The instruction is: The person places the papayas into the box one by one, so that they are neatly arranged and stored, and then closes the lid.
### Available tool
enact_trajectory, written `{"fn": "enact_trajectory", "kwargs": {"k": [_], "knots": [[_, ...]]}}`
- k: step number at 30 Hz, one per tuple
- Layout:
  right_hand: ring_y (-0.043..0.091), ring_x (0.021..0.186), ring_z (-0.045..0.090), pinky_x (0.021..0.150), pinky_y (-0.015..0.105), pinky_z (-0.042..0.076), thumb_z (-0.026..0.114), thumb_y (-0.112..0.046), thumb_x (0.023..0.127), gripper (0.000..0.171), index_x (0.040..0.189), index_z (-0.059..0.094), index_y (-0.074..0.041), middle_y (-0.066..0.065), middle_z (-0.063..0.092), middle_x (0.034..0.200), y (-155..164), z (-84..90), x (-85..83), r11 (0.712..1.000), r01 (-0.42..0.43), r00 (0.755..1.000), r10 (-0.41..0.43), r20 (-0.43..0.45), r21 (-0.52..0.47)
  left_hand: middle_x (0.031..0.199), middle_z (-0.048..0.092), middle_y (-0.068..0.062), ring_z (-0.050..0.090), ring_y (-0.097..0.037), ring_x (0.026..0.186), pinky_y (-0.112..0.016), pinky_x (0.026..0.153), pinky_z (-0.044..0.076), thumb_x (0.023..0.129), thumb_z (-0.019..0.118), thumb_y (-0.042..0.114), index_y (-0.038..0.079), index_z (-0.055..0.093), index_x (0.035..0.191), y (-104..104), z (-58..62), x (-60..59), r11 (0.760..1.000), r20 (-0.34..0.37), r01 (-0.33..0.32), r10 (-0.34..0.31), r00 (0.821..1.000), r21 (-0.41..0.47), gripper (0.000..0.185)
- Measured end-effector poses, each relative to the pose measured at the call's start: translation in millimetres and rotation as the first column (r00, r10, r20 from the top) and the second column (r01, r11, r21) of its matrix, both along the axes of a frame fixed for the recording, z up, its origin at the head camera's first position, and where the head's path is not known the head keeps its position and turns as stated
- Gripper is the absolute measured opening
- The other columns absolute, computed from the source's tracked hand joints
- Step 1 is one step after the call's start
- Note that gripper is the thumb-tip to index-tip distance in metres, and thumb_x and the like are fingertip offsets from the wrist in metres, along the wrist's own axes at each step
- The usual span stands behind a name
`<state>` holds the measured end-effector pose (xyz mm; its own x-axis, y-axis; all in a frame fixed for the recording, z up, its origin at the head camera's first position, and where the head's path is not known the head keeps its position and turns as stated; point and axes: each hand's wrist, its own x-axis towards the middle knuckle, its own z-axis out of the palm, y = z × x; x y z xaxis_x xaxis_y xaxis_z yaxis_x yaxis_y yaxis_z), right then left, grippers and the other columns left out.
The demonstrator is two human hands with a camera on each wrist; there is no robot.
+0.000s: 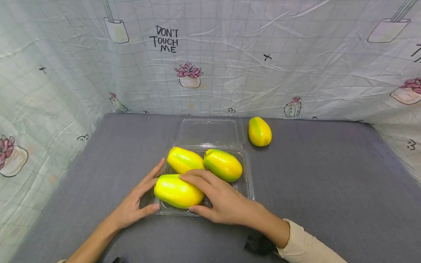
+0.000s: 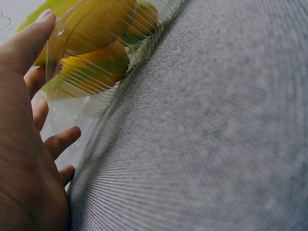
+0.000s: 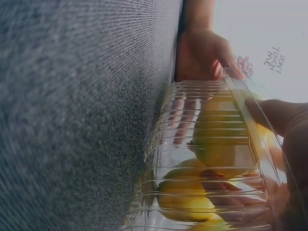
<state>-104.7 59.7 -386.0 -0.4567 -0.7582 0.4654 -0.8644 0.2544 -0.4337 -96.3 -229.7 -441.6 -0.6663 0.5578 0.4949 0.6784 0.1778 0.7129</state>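
Note:
A clear plastic clamshell container point(image 1: 248, 171) lies with its lid point(image 1: 208, 132) folded back, away from me. Two yellow-green papayas rest in it, one at back left point(image 1: 185, 160) and one at back right point(image 1: 223, 165). A third papaya point(image 1: 174, 190) is at the front left, and my right hand point(image 1: 223, 199) grips its right end, fingers over the top and thumb at the near side. My left hand point(image 1: 133, 204) is spread along the container's left side. In the left wrist view, the left thumb point(image 2: 33, 36) touches the rim near a corner; the other fingers are loosely extended.
Another papaya point(image 1: 260, 131) lies on the grey cloth surface point(image 1: 315, 182), right of the lid. Behind stands a patterned curtain point(image 1: 230, 54). A dark object point(image 1: 260, 244) sits under the right wrist.

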Motion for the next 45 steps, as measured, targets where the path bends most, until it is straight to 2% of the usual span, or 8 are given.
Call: {"fn": "enact_trajectory", "kwargs": {"k": [7,14,15,21,28,45], "knots": [[0.013,0.129,0.037,0.107,0.031,0.030,0.071,-0.026,0.087,0.069,0.145,0.036,-0.013,0.002,0.038,0.143,1.1,-0.1,0.7,1.000,0.011,1.000,-0.011,0.015,0.022,0.154,0.012,-0.027,0.014,-0.038,0.142,-0.027,0.112,0.016,0.085,0.066,0.017,-0.001,0.044,0.140,0.3,0.4,0.4,1.000,0.001,-0.004,0.004,1.000,0.002,0.062],[0.012,0.129,0.037,0.107,0.031,0.030,0.070,-0.027,0.088,0.066,0.145,0.037,-0.013,0.001,0.040,0.143,1.7,-0.3,0.3,0.999,0.024,0.999,-0.025,0.022,0.036,0.155,0.010,-0.027,0.027,-0.034,0.139,-0.027,0.112,0.015,0.088,0.065,0.021,-0.006,0.039,0.141,2.0,2.1,-0.4,1.000,0.023,0.010,-0.010,1.000,0.014,0.065],[0.012,0.129,0.037,0.107,0.031,0.030,0.069,-0.028,0.089,0.066,0.145,0.037,-0.013,0.001,0.040,0.143,1.6,-0.1,0.3,0.999,0.024,0.999,-0.025,0.026,0.037,0.155,0.010,-0.027,0.025,-0.034,0.140,-0.027,0.112,0.015,0.088,0.065,0.022,-0.006,0.038,0.141,1.9,2.2,-0.5,1.000,0.024,0.008,-0.008,1.000,0.016,0.065],[0.011,0.128,0.038,0.107,0.030,0.031,0.067,-0.031,0.091,0.062,0.143,0.039,-0.013,0.000,0.042,0.142,1.2,0.5,0.4,0.998,0.049,0.998,-0.051,0.039,0.046,0.156,0.011,-0.025,0.021,-0.036,0.141,-0.026,0.112,0.013,0.086,0.066,0.020,-0.005,0.038,0.142,1.1,3.0,0.1,1.000,0.034,-0.018,0.018,0.999,-0.001,0.068],[0.010,0.124,0.040,0.105,0.029,0.033,0.067,-0.031,0.090,0.059,0.141,0.043,-0.013,-0.003,0.045,0.139,0.4,1.0,1.2,0.996,0.071,0.996,-0.074,0.058,0.055,0.157,0.011,-0.021,0.026,-0.033,0.140,-0.024,0.111,0.014,0.085,0.066,0.020,-0.002,0.037,0.144,1.0,4.9,2.3,0.999,0.060,-0.035,0.036,0.998,-0.018,0.069],[0.010,0.122,0.043,0.104,0.030,0.034,0.068,-0.025,0.090,0.056,0.140,0.045,-0.013,-0.003,0.048,0.137,-0.2,-0.2,0.7,0.995,0.080,0.996,-0.082,0.036,0.056,0.157,0.012,-0.021,0.028,-0.032,0.139,-0.024,0.111,0.014,0.085,0.067,0.020,-0.002,0.037,0.144,1.6,6.3,2.5,0.999,0.060,-0.036,0.037,0.997,-0.014,0.069]]}}
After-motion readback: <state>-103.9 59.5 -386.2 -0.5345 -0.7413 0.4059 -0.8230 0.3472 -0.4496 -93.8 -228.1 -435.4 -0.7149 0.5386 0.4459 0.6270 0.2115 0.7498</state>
